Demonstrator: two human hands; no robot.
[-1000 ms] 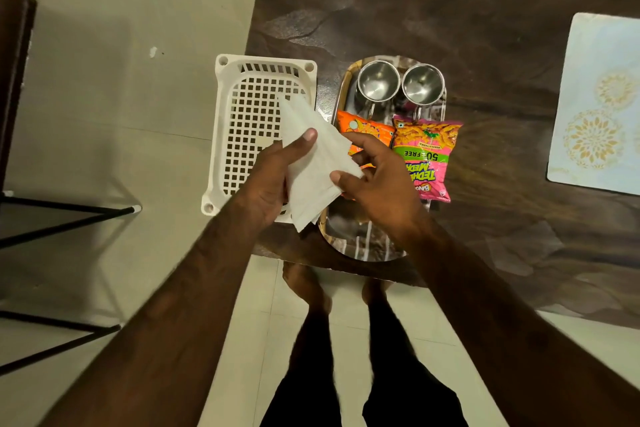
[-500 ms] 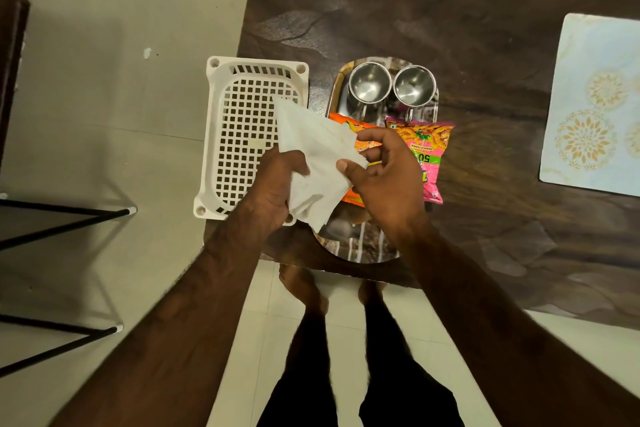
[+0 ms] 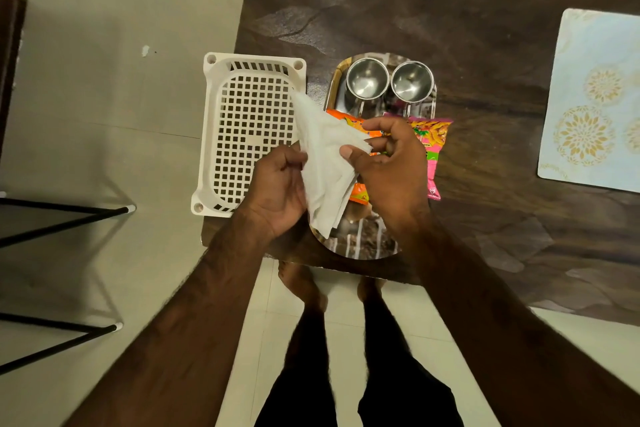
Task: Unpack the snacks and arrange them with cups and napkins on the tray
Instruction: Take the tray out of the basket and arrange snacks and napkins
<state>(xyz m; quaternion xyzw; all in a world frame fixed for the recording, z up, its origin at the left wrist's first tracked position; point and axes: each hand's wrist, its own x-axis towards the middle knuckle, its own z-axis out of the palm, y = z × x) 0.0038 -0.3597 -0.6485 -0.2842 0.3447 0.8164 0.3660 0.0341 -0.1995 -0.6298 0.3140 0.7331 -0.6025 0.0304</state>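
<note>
While 2 hands [image 3: 277, 187] [image 3: 394, 173] pinch, napkin [image 3: 325, 166] hangs.

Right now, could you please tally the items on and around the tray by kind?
Steel cups: 2
Snack packets: 2
White napkin: 1
Steel tray: 1
White basket: 1
Placemat: 1
Total: 8

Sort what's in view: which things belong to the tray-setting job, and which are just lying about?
Job: napkin, held by left hand and right hand; tray; steel cup; second steel cup; orange snack packet; pink snack packet; white basket.
Lying about: patterned mat; black stand legs.
</note>
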